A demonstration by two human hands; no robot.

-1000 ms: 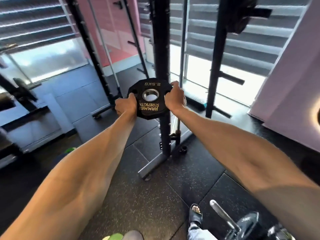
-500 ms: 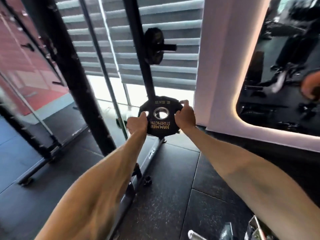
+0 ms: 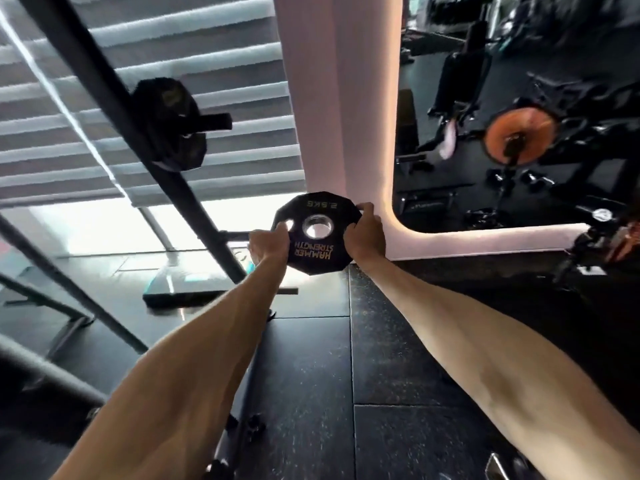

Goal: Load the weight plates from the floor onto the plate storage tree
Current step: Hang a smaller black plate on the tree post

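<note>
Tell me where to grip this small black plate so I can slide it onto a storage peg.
By its rim, from the two opposite sides, as the left hand and right hand hold it. The plate is flat with its face toward the camera, and side grips leave its centre hole clear for loading.

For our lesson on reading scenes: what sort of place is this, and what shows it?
Most likely a gym. The left hand and right hand hold a black weight plate; a stored plate hangs on a peg of the dark upright; speckled floor tiles lie below.
</note>
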